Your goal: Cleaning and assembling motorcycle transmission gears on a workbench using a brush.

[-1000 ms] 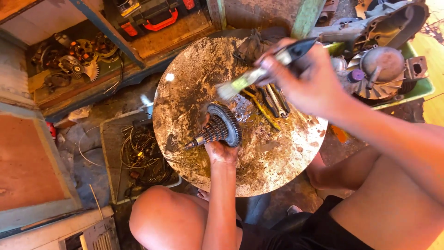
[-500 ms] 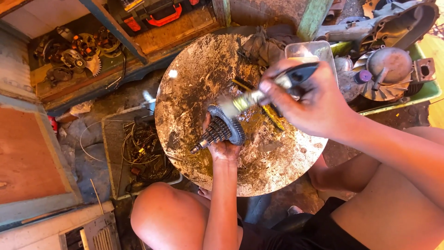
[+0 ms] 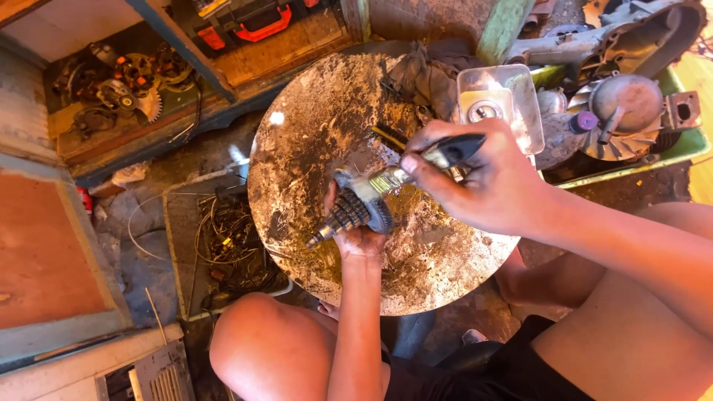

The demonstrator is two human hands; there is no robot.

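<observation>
- Seen from above at centre frame: left hand [image 3: 358, 239] clasped from below around a greasy stepped gear cluster on a shaft [image 3: 350, 215], held just over a round, grime-caked metal work surface [image 3: 312, 141], the shaft's thin end pointing lower left.
- Right hand [image 3: 475, 178] closed on the dark handle of a paintbrush [image 3: 416, 167], bristle end laid against the upper end of the gear cluster.
- Just above the right hand, upper centre-right: clear square plastic tub [image 3: 496, 100], pale liquid and a small ring-shaped part inside.
- Upper right: green tray [image 3: 687, 145] carrying a grey engine casing [image 3: 631, 37] and a finned fan wheel [image 3: 627, 111] with a small purple cap beside it.
- Crumpled dirty rag [image 3: 423, 74] at the top edge of the round surface.
- Upper left: wooden shelf [image 3: 119, 89] of loose sprockets and gears; alongside, at top centre, a dark tool case with a red handle [image 3: 256, 22], its labelling too small to make out.
- Left of the surface, on the ground: shallow tray of tangled wire [image 3: 223, 238].
- Bare knees at lower frame.
</observation>
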